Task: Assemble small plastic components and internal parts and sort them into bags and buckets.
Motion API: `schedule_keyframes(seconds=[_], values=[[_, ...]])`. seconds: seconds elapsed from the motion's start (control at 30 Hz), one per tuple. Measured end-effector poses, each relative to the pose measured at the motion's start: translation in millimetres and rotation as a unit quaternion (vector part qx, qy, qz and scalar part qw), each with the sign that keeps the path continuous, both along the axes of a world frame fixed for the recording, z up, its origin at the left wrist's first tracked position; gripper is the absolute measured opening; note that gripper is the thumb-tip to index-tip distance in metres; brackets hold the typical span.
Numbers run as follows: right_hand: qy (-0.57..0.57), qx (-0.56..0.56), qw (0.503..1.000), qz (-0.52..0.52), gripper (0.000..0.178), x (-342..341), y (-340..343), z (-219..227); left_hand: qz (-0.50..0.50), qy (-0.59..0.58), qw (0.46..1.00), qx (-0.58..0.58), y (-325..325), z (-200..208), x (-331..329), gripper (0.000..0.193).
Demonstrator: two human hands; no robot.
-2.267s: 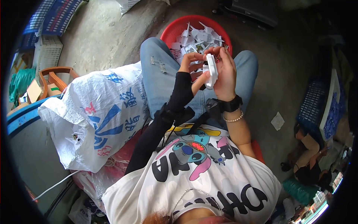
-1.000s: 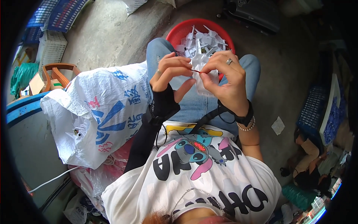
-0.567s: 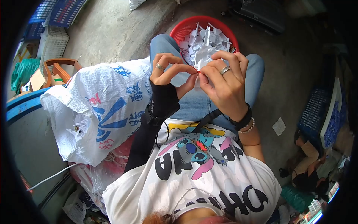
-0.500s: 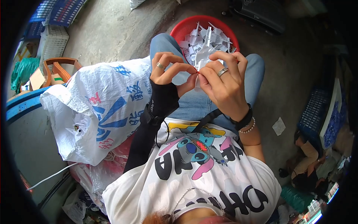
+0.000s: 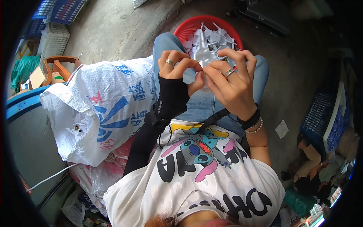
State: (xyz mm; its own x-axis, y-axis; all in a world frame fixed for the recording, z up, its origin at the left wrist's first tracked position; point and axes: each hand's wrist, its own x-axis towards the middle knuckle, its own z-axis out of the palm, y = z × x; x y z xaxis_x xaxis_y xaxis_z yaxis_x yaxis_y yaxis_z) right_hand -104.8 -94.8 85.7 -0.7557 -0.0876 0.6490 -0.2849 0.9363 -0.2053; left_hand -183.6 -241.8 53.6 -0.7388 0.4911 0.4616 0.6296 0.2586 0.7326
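The concrete floor [image 5: 124, 34] carried a red basket [image 5: 183, 30] of white plastic pieces [image 5: 220, 38]. From my remote station I observed the left hand [image 5: 176, 67] and right hand [image 5: 231, 86] together at the fingertips; I could not tell what, if anything, they gripped. A white plastic part [image 5: 203, 54] was just beyond them, between the person's knees.

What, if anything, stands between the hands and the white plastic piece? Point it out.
Nothing visible: the left hand and right hand are close together over the white plastic piece; contact is unclear.
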Motion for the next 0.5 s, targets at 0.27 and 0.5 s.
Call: schedule_keyframes(seconds=[0.27, 0.5], values=[[0.014, 0.114, 0.993, 0.027, 0.005, -9, 1, 2, -0.002, 0.003, 0.999, -0.047, 0, -2, -4, 0.018], [0.003, 0.006, 1.000, 0.016, 0.008, -9, 0, -9, -0.012, -0.062, 0.997, -0.036, 3, 1, -3, 0.013]])
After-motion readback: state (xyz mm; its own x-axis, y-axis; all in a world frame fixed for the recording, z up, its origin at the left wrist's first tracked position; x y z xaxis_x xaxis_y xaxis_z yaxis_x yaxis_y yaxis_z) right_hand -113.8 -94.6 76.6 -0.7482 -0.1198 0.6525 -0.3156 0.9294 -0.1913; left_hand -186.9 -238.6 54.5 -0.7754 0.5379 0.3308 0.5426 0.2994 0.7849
